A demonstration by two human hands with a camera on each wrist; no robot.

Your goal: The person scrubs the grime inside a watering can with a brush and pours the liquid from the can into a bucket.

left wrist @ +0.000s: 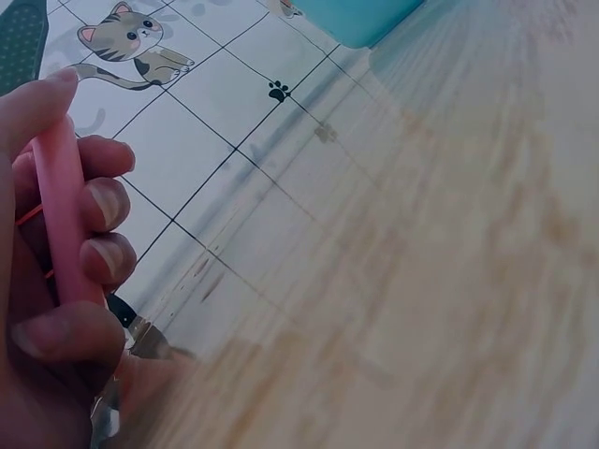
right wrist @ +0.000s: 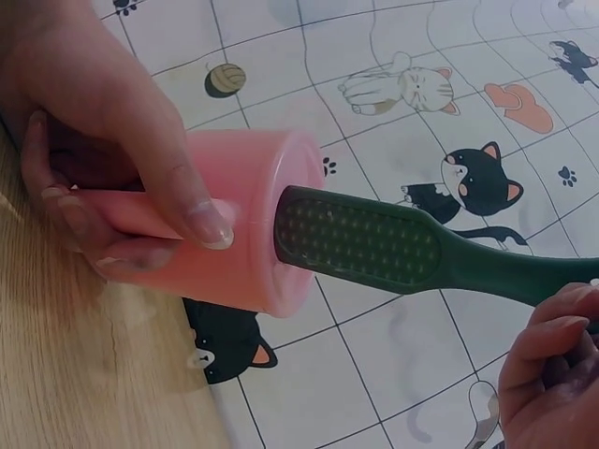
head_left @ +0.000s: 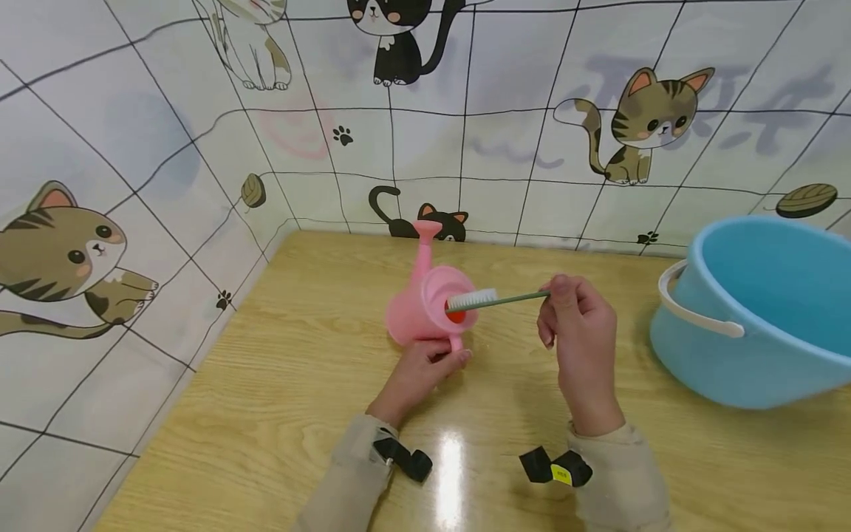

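A pink toy watering can (head_left: pixel 408 316) is tipped on the table, its wide opening turned toward me and to the right, the spout pointing away. My left hand (head_left: pixel 422 375) grips its handle; in the left wrist view the fingers curl round the pink handle (left wrist: pixel 62 220). Something orange-red (head_left: pixel 456 315) shows inside the opening. My right hand (head_left: pixel 586 343) pinches the end of a green-handled brush (head_left: pixel 512 299) with white bristles. The brush head (right wrist: pixel 360 239) reaches to the can's mouth, its tip just within the rim in the right wrist view.
A large light-blue bucket (head_left: pixel 744 362) with a white handle stands on the right of the wooden table (head_left: pixel 286 414). Behind and to the left rises a white gridded wall covering (head_left: pixel 512 140) printed with cats.
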